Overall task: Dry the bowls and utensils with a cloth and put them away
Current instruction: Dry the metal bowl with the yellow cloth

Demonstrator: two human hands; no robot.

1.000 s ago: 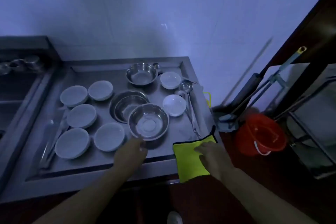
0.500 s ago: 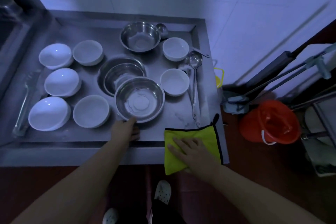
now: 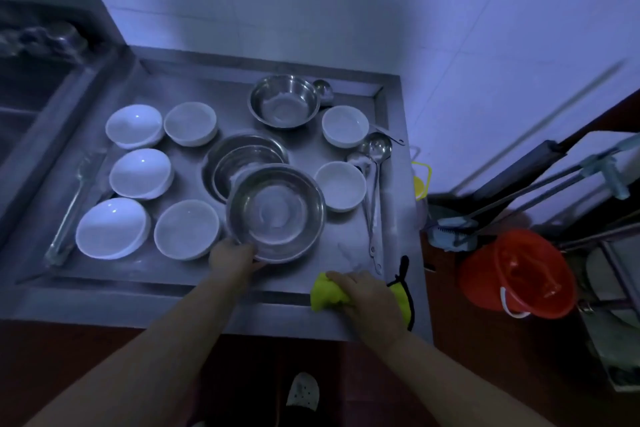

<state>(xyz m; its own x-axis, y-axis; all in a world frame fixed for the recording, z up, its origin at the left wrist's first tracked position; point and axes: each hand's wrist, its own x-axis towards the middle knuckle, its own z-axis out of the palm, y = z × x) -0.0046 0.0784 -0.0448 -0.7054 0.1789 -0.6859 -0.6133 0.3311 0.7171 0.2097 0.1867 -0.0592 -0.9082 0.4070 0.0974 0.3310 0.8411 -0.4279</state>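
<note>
Since half a second before, the yellow cloth (image 3: 325,291) had gone from flat to bunched in the right hand (image 3: 369,298), at 5 o'clock on the tabletop (image 3: 346,243). Left hand (image 3: 232,258) pinched the steel bowl (image 3: 276,212) by its 7 o'clock rim; wet steel could slip and knock the white bowl (image 3: 187,229) just beside it.

I'm seeing a dim frame with a heavy blue-violet cast. Light is falling from up top; the wall (image 3: 346,3) is reading brightest, the floor going near black. Small glints are showing on the white bowls (image 3: 133,125) at left, soft sheen on the steel bowl (image 3: 277,211). Both hands are casting faint shadows on the counter (image 3: 104,298). Wide-angle bending is showing at the edges; the mop handles (image 3: 554,170) at right are smearing. The sink area (image 3: 38,42) upper left is looking blurry and noisy. Overall soft, low contrast, grainy.
</note>
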